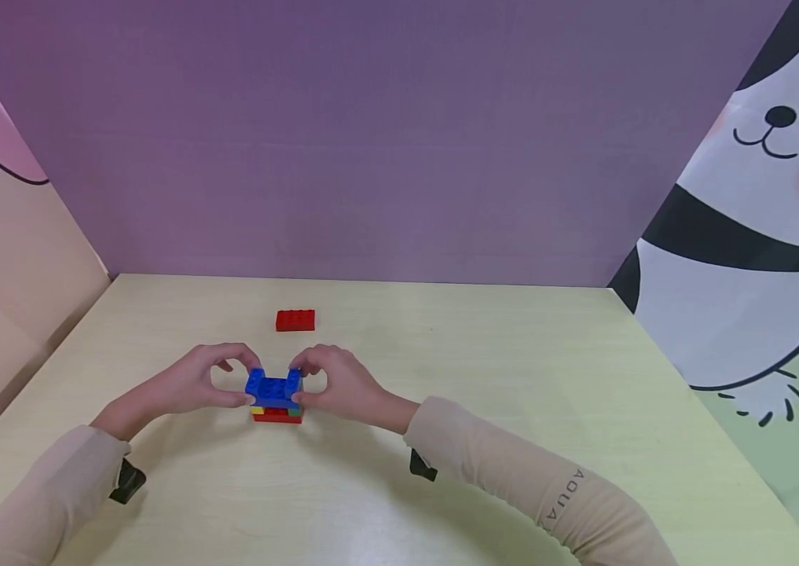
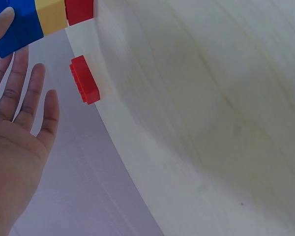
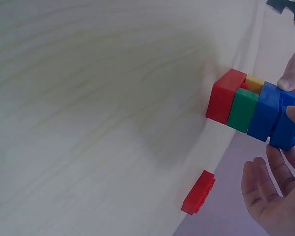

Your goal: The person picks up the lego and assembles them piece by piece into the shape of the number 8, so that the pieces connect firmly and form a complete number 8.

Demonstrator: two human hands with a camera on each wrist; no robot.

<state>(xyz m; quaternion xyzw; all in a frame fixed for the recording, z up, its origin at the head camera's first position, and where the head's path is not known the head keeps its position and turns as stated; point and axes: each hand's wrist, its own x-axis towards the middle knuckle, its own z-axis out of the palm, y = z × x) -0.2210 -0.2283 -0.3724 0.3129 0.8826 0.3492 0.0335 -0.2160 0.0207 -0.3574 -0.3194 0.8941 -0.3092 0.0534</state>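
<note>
A small stack of toy building bricks stands on the table, with a red brick (image 1: 277,419) at its base. A yellow brick (image 2: 51,15) and a green brick (image 3: 242,110) sit side by side on the red one, with a gap between. Across them lies a long blue brick (image 1: 273,390), carrying a small blue brick (image 1: 254,381) at its left end and another small blue brick (image 1: 293,382) at its right. My left hand (image 1: 197,379) pinches the left blue end between thumb and fingers. With thumb and fingertips, my right hand (image 1: 342,380) pinches the right blue end.
Behind the stack, a loose red brick (image 1: 295,321) lies on the pale wooden table (image 1: 498,377). A purple panel (image 1: 371,141) rises along the table's far edge. On the right is a wall with a panda picture (image 1: 745,314).
</note>
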